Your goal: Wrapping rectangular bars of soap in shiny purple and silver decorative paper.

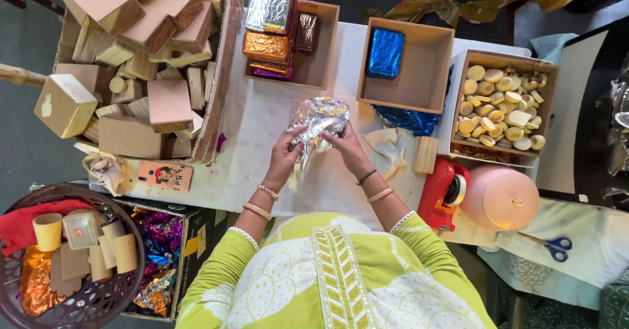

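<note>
Both hands, left hand (286, 153) and right hand (345, 147), clamped fingers on a silver foil-wrapped block (319, 120) at table centre; wooden box (324, 47) at 12 o'clock held foil-wrapped blocks, box (547, 73) at 2 o'clock held wooden discs (499, 106).

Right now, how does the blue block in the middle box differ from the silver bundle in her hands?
The blue block is smoothly wrapped and rectangular; the silver bundle is crumpled and loose, its foil hanging open. The blue block lies alone in its box; the silver bundle is held over the table by the left hand and right hand. Both are covered in shiny foil.
</note>
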